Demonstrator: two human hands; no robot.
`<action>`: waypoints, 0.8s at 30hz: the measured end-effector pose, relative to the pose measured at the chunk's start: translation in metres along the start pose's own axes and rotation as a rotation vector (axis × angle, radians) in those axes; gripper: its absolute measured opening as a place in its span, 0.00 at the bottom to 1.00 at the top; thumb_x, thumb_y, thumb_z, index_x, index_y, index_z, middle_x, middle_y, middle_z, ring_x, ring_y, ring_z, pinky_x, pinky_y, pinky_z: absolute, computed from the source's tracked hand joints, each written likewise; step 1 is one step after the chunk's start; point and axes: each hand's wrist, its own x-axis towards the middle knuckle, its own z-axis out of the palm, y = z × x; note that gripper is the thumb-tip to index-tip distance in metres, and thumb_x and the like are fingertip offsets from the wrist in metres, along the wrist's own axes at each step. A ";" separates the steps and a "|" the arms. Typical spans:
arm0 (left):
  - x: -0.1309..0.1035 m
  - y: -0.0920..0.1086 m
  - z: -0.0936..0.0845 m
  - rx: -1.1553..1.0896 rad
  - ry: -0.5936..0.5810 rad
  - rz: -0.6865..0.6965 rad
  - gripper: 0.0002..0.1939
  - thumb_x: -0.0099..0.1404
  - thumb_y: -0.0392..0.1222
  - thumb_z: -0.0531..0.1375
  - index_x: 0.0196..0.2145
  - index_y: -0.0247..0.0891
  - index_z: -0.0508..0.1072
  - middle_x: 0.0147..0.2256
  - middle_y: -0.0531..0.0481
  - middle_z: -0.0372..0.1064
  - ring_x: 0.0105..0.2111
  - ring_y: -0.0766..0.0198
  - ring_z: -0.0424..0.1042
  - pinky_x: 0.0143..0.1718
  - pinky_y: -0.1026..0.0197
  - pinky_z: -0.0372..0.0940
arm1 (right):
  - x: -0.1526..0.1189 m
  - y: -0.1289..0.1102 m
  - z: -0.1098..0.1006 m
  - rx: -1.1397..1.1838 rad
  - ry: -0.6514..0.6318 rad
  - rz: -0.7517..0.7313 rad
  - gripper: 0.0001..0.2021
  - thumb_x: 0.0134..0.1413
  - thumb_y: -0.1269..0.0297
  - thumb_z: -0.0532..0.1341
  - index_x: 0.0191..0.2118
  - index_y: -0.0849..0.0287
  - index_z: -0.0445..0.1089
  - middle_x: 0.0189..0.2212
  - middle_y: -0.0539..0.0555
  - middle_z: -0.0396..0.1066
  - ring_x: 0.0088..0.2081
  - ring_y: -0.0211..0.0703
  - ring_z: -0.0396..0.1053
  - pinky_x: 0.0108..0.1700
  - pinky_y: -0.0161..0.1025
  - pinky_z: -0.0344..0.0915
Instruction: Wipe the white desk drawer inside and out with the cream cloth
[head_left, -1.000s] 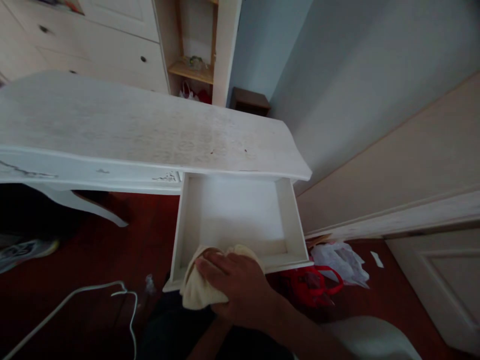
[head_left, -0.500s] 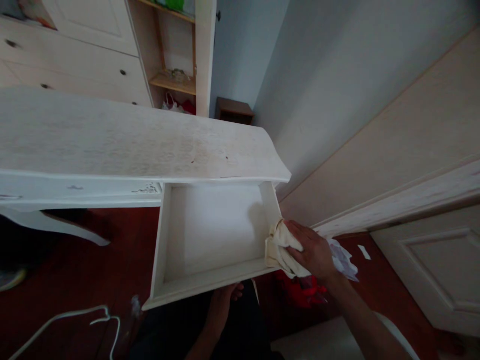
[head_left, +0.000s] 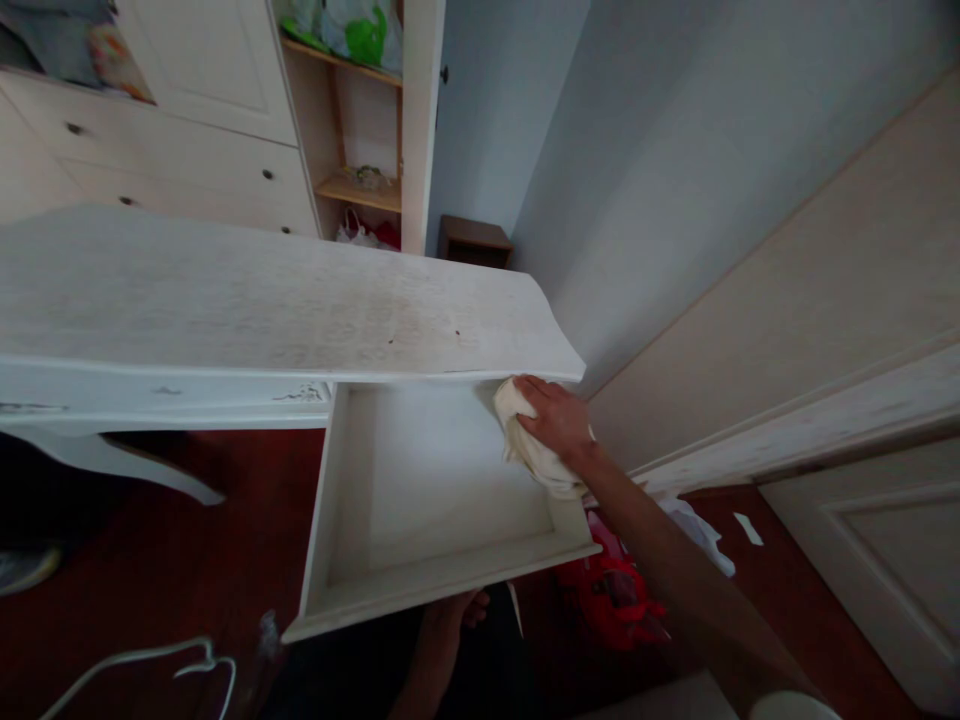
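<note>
A white drawer (head_left: 427, 480) stands pulled out from a white table (head_left: 300, 300) whose top has brownish stains. My right hand (head_left: 555, 415) presses a cream cloth (head_left: 536, 455) over the drawer's right side wall, near the table edge. The cloth hangs partly inside the drawer, and nothing else shows in there. Below the drawer's front, my left hand (head_left: 461, 610) rests by my dark-clothed lap with its fingers curled; the drawer front covers part of it.
A white cabinet with open shelves (head_left: 360, 190) stands behind the table. On the red floor lie a red bag (head_left: 615, 590), a white bag (head_left: 697, 530) and a white hanger (head_left: 135, 655). A shoe (head_left: 26, 568) shows at the left, and a wall runs along the right.
My right hand and the cloth have moved from the drawer's front right corner back along the right side wall, towards the table. The view has tilted slightly up. My left hand stays below the drawer.
</note>
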 end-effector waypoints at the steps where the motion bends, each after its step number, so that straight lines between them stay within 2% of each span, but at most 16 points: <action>1: 0.000 -0.001 0.000 -0.004 0.001 0.002 0.21 0.50 0.60 0.63 0.22 0.36 0.74 0.24 0.44 0.74 0.24 0.58 0.72 0.29 0.56 0.67 | 0.004 -0.009 0.005 0.027 -0.005 -0.014 0.28 0.55 0.66 0.59 0.62 0.56 0.61 0.62 0.57 0.62 0.58 0.56 0.64 0.60 0.48 0.60; 6: 0.001 -0.008 -0.001 -0.049 -0.013 0.030 0.26 0.46 0.65 0.62 0.22 0.35 0.74 0.24 0.43 0.74 0.24 0.59 0.71 0.29 0.57 0.63 | 0.021 -0.066 0.036 0.229 0.043 0.053 0.28 0.53 0.66 0.60 0.62 0.56 0.61 0.60 0.57 0.64 0.59 0.50 0.63 0.59 0.48 0.61; 9: 0.000 -0.011 -0.001 -0.055 -0.037 0.033 0.26 0.47 0.64 0.61 0.24 0.35 0.75 0.25 0.44 0.75 0.24 0.60 0.70 0.29 0.58 0.62 | 0.031 -0.109 0.047 0.339 0.059 0.022 0.28 0.53 0.65 0.60 0.61 0.55 0.61 0.60 0.55 0.65 0.58 0.47 0.63 0.60 0.45 0.61; 12: -0.003 -0.011 0.000 -0.065 -0.042 0.068 0.23 0.53 0.61 0.59 0.26 0.36 0.75 0.27 0.45 0.75 0.27 0.60 0.71 0.31 0.58 0.62 | 0.042 -0.154 0.047 0.404 0.044 -0.089 0.29 0.53 0.64 0.59 0.62 0.52 0.59 0.61 0.52 0.63 0.59 0.46 0.62 0.61 0.43 0.60; 16: -0.008 -0.008 0.001 -0.075 -0.046 0.075 0.23 0.54 0.61 0.59 0.29 0.35 0.75 0.27 0.46 0.75 0.26 0.61 0.70 0.30 0.58 0.61 | 0.055 -0.205 0.036 0.423 0.024 -0.216 0.29 0.56 0.63 0.59 0.64 0.50 0.55 0.63 0.51 0.60 0.60 0.46 0.60 0.61 0.42 0.60; 20: -0.011 -0.006 0.001 -0.078 -0.060 0.097 0.23 0.56 0.60 0.57 0.30 0.35 0.75 0.29 0.45 0.75 0.27 0.61 0.70 0.31 0.59 0.62 | 0.050 -0.231 0.025 0.415 -0.048 -0.379 0.28 0.56 0.63 0.59 0.62 0.51 0.57 0.62 0.51 0.61 0.57 0.47 0.63 0.59 0.44 0.63; 24: -0.011 -0.006 0.003 -0.075 -0.041 0.075 0.24 0.55 0.62 0.57 0.28 0.35 0.74 0.28 0.45 0.74 0.27 0.61 0.70 0.31 0.58 0.62 | 0.017 -0.228 0.027 0.463 -0.161 -0.539 0.28 0.54 0.60 0.61 0.61 0.52 0.58 0.62 0.52 0.61 0.59 0.45 0.62 0.58 0.42 0.62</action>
